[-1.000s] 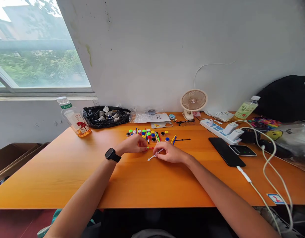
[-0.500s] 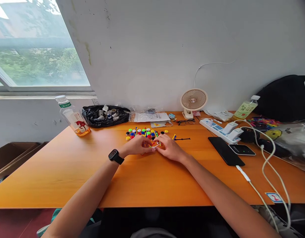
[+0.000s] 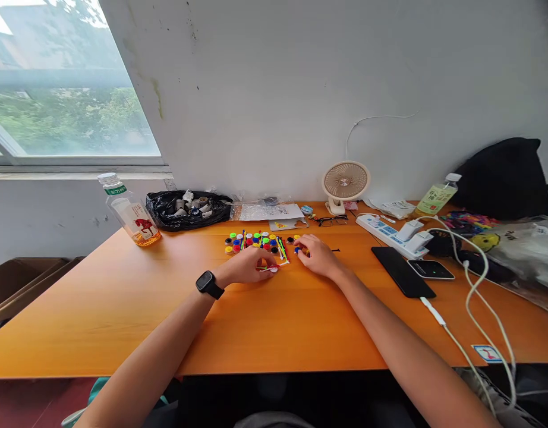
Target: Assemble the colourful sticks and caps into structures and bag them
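Caps (image 3: 256,244), many colours, clustered on desk (image 3: 167,321), coloured rods (image 3: 282,249) among them. Left hand (image 3: 246,265), black watch (image 3: 205,282) on wrist, just in front of cluster; grip narrow, holding thin sticks (image 3: 264,268), white disc (image 3: 274,270) beside it. Right hand (image 3: 317,255) at cluster's right end, bent over blue cap (image 3: 296,250); can't tell if grip has it. Fan (image 3: 346,180) behind, phone (image 3: 403,271) off to right.

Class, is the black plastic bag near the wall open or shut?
Open: the black plastic bag is spread wide at the top, so grey pieces show inside it.
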Action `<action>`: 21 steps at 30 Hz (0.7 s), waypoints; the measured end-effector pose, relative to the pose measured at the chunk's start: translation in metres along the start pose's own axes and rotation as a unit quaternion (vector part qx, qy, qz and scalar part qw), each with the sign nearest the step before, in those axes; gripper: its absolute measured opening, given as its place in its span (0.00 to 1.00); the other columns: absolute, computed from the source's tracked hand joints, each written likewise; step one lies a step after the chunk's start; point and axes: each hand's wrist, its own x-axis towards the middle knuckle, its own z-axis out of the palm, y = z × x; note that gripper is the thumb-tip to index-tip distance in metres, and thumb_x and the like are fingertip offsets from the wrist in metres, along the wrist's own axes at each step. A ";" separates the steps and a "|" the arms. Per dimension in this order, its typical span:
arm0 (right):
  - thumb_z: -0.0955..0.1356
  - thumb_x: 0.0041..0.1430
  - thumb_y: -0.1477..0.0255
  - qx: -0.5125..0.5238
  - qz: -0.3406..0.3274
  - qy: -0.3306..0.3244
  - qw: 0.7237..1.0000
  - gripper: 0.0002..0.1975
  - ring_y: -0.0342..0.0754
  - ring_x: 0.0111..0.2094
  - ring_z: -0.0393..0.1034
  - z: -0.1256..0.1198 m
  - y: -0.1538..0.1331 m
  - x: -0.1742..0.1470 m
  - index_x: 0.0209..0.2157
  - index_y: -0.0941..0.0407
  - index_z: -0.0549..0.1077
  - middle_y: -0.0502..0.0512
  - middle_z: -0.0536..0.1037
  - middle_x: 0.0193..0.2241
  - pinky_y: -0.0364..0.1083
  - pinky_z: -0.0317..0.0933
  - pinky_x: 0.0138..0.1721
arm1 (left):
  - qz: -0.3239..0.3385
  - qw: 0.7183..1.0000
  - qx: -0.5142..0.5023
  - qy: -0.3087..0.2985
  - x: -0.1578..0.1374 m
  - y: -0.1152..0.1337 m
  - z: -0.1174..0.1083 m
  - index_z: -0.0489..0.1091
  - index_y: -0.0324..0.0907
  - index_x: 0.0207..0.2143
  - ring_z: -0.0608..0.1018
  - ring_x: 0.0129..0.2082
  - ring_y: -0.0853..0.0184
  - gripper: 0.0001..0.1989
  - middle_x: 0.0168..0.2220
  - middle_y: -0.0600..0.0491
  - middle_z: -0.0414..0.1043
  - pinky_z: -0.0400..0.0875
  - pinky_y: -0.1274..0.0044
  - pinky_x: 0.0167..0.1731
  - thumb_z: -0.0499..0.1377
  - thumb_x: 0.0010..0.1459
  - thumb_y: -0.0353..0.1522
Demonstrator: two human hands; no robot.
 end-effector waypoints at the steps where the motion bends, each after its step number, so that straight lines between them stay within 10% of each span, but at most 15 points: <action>1: 0.66 0.59 0.81 -0.006 -0.006 -0.009 1.000 0.11 0.53 0.44 0.71 0.000 -0.001 0.000 0.41 0.55 0.75 0.56 0.79 0.40 0.47 0.63 0.45 | 0.000 1.000 0.002 0.004 0.000 0.001 0.000 0.81 0.45 0.46 0.80 0.36 0.65 0.12 0.41 0.52 0.82 0.69 0.77 0.34 0.64 0.61 0.36; 7: 0.68 0.59 0.78 -0.058 -0.007 -0.017 0.998 0.07 0.51 0.40 0.71 -0.007 -0.003 -0.001 0.40 0.55 0.74 0.55 0.78 0.37 0.46 0.60 0.42 | -0.009 0.999 0.005 0.038 0.000 0.006 -0.001 0.79 0.45 0.52 0.81 0.41 0.62 0.20 0.46 0.50 0.82 0.70 0.76 0.40 0.67 0.61 0.42; 21: 0.68 0.58 0.79 -0.077 0.083 -0.061 0.992 0.05 0.47 0.31 0.69 -0.011 0.013 -0.003 0.31 0.55 0.73 0.54 0.77 0.31 0.44 0.54 0.32 | -0.013 0.999 0.051 0.013 -0.005 0.005 -0.008 0.79 0.43 0.31 0.77 0.29 0.66 0.03 0.30 0.53 0.80 0.63 0.76 0.29 0.66 0.54 0.33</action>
